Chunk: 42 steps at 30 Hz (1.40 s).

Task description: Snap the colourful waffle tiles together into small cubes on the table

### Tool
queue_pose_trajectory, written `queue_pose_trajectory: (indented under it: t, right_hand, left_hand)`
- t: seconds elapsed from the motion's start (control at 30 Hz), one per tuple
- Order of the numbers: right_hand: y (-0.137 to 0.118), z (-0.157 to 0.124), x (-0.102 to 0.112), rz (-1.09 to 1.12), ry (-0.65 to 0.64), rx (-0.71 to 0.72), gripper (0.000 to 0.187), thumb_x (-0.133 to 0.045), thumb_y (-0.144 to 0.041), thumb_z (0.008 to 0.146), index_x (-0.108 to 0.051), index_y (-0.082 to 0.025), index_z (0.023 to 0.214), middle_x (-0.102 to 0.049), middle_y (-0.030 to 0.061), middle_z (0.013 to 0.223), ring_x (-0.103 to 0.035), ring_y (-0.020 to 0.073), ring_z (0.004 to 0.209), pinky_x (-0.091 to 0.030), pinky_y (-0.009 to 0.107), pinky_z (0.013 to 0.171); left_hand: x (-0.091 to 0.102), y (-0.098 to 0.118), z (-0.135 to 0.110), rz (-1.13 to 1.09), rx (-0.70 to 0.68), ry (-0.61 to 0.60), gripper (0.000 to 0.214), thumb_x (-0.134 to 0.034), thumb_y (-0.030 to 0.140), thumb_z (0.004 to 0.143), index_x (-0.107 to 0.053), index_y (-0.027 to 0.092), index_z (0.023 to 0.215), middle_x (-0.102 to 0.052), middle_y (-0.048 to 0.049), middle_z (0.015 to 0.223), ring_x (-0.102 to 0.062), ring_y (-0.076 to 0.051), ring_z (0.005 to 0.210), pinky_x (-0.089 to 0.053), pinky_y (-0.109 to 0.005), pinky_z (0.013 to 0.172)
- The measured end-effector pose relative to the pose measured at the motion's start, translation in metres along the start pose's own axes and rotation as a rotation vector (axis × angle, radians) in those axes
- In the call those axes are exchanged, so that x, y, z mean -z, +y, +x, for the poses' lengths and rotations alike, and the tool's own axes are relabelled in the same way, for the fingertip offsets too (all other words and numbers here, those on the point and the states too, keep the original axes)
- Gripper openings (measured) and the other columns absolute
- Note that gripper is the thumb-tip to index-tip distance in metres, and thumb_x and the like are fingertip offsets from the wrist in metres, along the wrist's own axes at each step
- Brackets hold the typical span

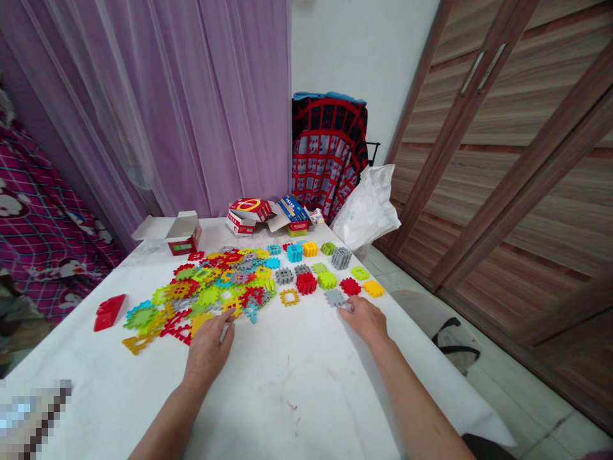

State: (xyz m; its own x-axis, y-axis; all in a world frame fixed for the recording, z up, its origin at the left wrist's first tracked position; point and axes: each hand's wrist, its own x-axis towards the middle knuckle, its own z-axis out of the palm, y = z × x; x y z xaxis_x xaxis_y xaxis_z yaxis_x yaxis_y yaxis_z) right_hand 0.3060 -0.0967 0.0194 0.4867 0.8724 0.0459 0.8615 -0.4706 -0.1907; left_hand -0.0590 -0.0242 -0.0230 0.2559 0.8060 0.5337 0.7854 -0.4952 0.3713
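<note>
A loose pile of colourful plastic interlocking tiles (211,291) lies on the white table (297,383). To its right, small stacks of tiles (316,271) sit sorted by colour: blue, yellow, green, grey, red. My left hand (208,348) rests at the near edge of the pile, fingers curled over a tile I cannot make out. My right hand (366,319) reaches to the sorted stacks, its fingertips pinching at a grey tile (334,298).
Opened red toy boxes (249,216) and a white box (177,231) stand at the table's far edge. A red piece (109,312) lies at the left. A white plastic bag (366,207) sits beside the table, with a wooden wardrobe (517,166) on the right.
</note>
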Motion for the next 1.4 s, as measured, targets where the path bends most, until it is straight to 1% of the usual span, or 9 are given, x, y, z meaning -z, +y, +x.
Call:
queue_pose_trajectory:
  t: [0.2,0.37,0.5,0.63,0.73,0.93,1.2,1.4]
  right_hand:
    - [-0.0016,0.0014,-0.0028,0.002,0.003,0.006,0.039,-0.051,-0.045,0.081,-0.060,-0.027,0.114,-0.067,0.0061,0.106,-0.064,0.0219,0.092,-0.042,0.029,0.068]
    - [-0.0029,0.0014,-0.0020,-0.003,-0.014,0.024,0.035,-0.049,-0.040,0.083,-0.061,-0.025,0.112,-0.067,0.0065,0.106,-0.064,0.0224,0.092,-0.042,0.030,0.069]
    - [-0.0045,0.0011,-0.0016,-0.013,-0.008,0.027,0.034,-0.048,-0.041,0.084,-0.060,-0.025,0.112,-0.067,0.0060,0.106,-0.064,0.0214,0.092,-0.041,0.029,0.068]
    - [-0.0049,0.0016,-0.0023,-0.015,-0.003,0.033,0.030,-0.049,-0.039,0.085,-0.061,-0.026,0.109,-0.068,0.0055,0.105,-0.064,0.0204,0.090,-0.041,0.028,0.067]
    - [-0.0049,0.0026,-0.0035,-0.019,-0.002,0.034,0.028,-0.048,-0.037,0.085,-0.062,-0.025,0.107,-0.068,0.0055,0.105,-0.064,0.0198,0.090,-0.041,0.028,0.068]
    - [-0.0049,0.0039,-0.0062,-0.021,-0.002,0.022,0.030,-0.049,-0.036,0.085,-0.061,-0.025,0.110,-0.067,0.0049,0.110,-0.064,0.0196,0.093,-0.041,0.027,0.069]
    - [-0.0058,0.0047,-0.0062,-0.034,0.004,0.028,0.027,-0.050,-0.035,0.086,-0.063,-0.025,0.107,-0.068,0.0045,0.106,-0.064,0.0189,0.091,-0.041,0.026,0.068]
    - [-0.0048,0.0047,-0.0064,-0.030,0.014,0.037,0.026,-0.049,-0.033,0.086,-0.063,-0.025,0.106,-0.069,0.0039,0.105,-0.064,0.0182,0.090,-0.040,0.026,0.068]
  left_hand:
    - [-0.0001,0.0012,-0.0001,-0.017,-0.004,0.013,0.035,-0.044,0.036,0.088,-0.061,0.022,0.114,-0.074,-0.0062,0.092,-0.068,-0.023,0.087,-0.054,-0.037,0.082]
    - [0.0003,0.0018,-0.0004,-0.012,0.000,0.016,0.035,-0.043,0.037,0.088,-0.061,0.021,0.114,-0.073,-0.0065,0.092,-0.067,-0.023,0.086,-0.053,-0.037,0.083]
    - [0.0002,0.0009,-0.0003,-0.010,0.004,0.003,0.037,-0.043,0.037,0.088,-0.061,0.019,0.114,-0.073,-0.0073,0.092,-0.067,-0.023,0.086,-0.054,-0.038,0.082]
    - [0.0000,0.0004,-0.0002,-0.009,0.002,-0.007,0.037,-0.043,0.037,0.088,-0.061,0.017,0.115,-0.073,-0.0074,0.092,-0.067,-0.023,0.088,-0.053,-0.038,0.084]
    - [0.0001,0.0007,-0.0001,-0.004,0.013,-0.020,0.037,-0.044,0.035,0.088,-0.061,0.018,0.116,-0.073,-0.0069,0.093,-0.067,-0.022,0.088,-0.053,-0.037,0.084]
    - [0.0004,0.0006,-0.0002,-0.008,0.019,-0.026,0.037,-0.043,0.037,0.088,-0.062,0.019,0.114,-0.073,-0.0070,0.095,-0.067,-0.022,0.089,-0.053,-0.037,0.083]
    - [0.0033,0.0025,0.0009,-0.010,0.025,-0.051,0.037,-0.043,0.036,0.088,-0.061,0.018,0.115,-0.073,-0.0073,0.095,-0.067,-0.023,0.090,-0.053,-0.037,0.083]
    - [0.0026,0.0010,0.0009,-0.013,0.013,-0.028,0.036,-0.044,0.036,0.087,-0.062,0.019,0.114,-0.074,-0.0062,0.093,-0.067,-0.022,0.089,-0.053,-0.036,0.082]
